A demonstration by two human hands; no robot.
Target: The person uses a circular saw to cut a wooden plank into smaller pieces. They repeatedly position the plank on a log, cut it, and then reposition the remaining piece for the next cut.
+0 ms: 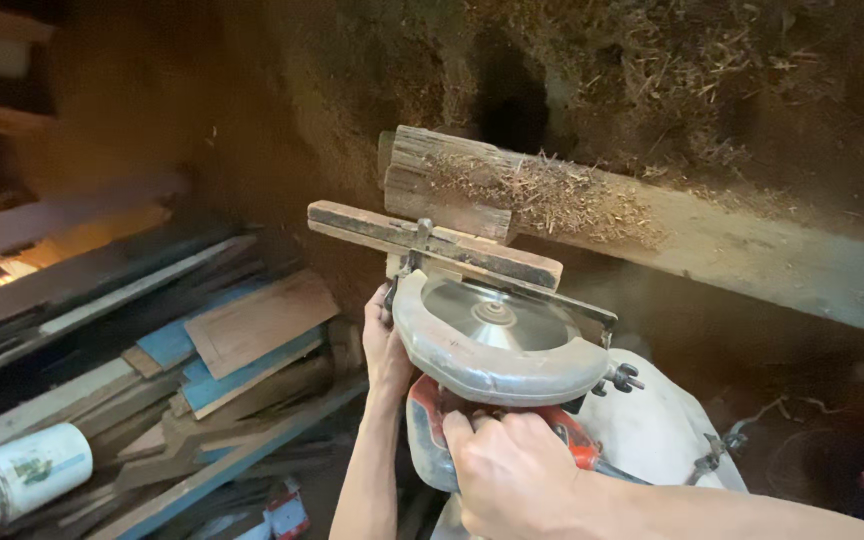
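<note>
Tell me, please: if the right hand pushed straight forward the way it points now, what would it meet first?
Probably the saw's grey blade guard: the right hand grips the red handle just behind it. Beyond lies the wooden strip, though depth is unclear.

This was a rough woodworking shed or workshop. Offcuts and planks (pixel 202 370), some painted blue, lay heaped at the left, with a white tin (pixel 22 472) among them. A hand-held circular saw (pixel 497 345) was in use against a weathered beam (pixel 652 225), and sawdust and shavings (pixel 552 190) coated the beam and the earthen-looking wall (pixel 652 70) behind.
</note>
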